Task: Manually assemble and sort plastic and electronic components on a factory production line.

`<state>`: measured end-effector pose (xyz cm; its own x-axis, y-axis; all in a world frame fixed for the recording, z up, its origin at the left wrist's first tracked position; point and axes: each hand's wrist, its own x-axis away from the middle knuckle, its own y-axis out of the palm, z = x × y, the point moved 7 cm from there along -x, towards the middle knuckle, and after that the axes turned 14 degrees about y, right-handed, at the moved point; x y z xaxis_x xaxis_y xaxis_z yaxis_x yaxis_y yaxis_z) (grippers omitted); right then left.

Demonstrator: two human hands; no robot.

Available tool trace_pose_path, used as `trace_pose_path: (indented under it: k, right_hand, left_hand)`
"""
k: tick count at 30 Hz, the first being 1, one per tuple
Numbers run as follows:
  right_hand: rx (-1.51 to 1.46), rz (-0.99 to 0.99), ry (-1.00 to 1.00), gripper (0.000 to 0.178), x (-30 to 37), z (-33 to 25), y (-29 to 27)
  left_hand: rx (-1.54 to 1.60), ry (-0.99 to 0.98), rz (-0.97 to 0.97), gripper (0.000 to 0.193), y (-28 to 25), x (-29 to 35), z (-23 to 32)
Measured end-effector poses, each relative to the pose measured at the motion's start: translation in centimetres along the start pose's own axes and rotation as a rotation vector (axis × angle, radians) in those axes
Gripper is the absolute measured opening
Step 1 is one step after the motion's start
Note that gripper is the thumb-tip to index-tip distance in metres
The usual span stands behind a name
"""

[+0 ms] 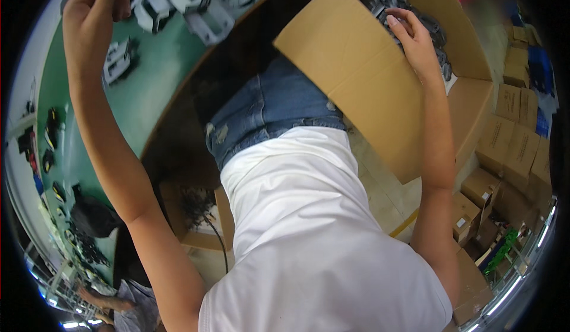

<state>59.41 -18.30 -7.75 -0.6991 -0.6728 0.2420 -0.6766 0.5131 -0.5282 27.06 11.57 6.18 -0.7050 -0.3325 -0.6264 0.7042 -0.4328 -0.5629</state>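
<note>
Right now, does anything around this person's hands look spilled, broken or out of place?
Nothing stands out. The right hand reaches into an open cardboard box of dark parts; the left hand is raised over white parts on the green table.

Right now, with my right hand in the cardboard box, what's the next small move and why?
Probably close the right hand on one of the dark parts in the cardboard box: its fingers are open, resting on the pile. The left hand is raised, open and empty, over the green table.
</note>
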Motion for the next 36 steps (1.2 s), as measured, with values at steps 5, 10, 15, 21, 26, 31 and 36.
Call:
trace_pose_path:
  k: [5,10,15,21,26,31,36]
  right_hand:
    - [0.161,0.009,-0.094,0.046,0.0,1.6,1.7]
    - [0.407,-0.04,-0.102,0.051,-0.4,-0.3,3.6]
    - [0.505,0.122,-0.194,0.047,0.4,-0.4,2.6]
    - [0.489,0.165,-0.278,0.041,0.1,-0.1,2.7]
    - [0.461,0.092,-0.143,0.041,0.0,-0.2,3.4]
    - [0.485,0.113,-0.16,0.039,0.6,-1.0,3.5]
    - [0.498,0.145,-0.161,0.038,0.3,-0.6,3.1]
  left_hand:
    - [0.128,-0.165,0.054,0.025,1.5,2.1,4.9]
    - [0.19,-0.206,0.209,0.022,2.2,4.8,7.6]
    - [0.491,-0.385,0.05,0.029,5.9,10.1,7.7]
    - [0.621,-0.577,-0.087,0.021,14.0,17.4,8.8]
    - [0.66,-0.721,0.035,0.019,18.1,20.9,6.0]
    - [0.678,-0.777,0.049,0.015,19.2,19.4,4.3]
    - [0.351,-0.588,-0.064,0.015,20.3,17.8,4.2]
